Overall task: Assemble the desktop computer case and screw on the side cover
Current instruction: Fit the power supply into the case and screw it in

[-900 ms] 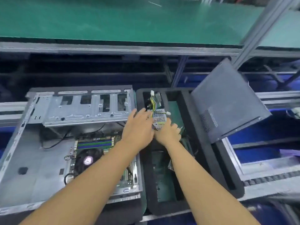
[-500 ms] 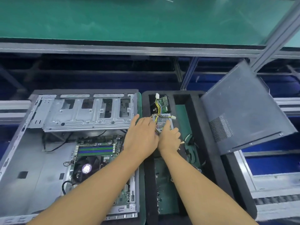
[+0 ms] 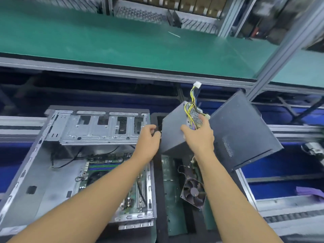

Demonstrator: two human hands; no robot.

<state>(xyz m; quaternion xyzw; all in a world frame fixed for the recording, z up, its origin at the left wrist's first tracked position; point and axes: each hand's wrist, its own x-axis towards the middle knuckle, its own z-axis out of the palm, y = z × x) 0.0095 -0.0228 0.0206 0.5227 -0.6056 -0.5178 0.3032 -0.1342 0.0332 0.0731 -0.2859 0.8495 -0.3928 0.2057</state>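
Beside the open silver metal computer case (image 3: 52,163), the left hand (image 3: 147,144) curls at the edge of the grey metal power-supply box (image 3: 173,132), grip unclear. The right hand (image 3: 199,135) clamps that box, now lifted clear of the black foam tray (image 3: 158,199), probably bound for the case.

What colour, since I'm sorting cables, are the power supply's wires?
The power supply has wires that are mostly yellow, some black and purple; head view.

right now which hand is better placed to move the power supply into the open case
Right. The right hand grips the power supply at its cable end; the left hand hangs curled beside it, nearer the case.
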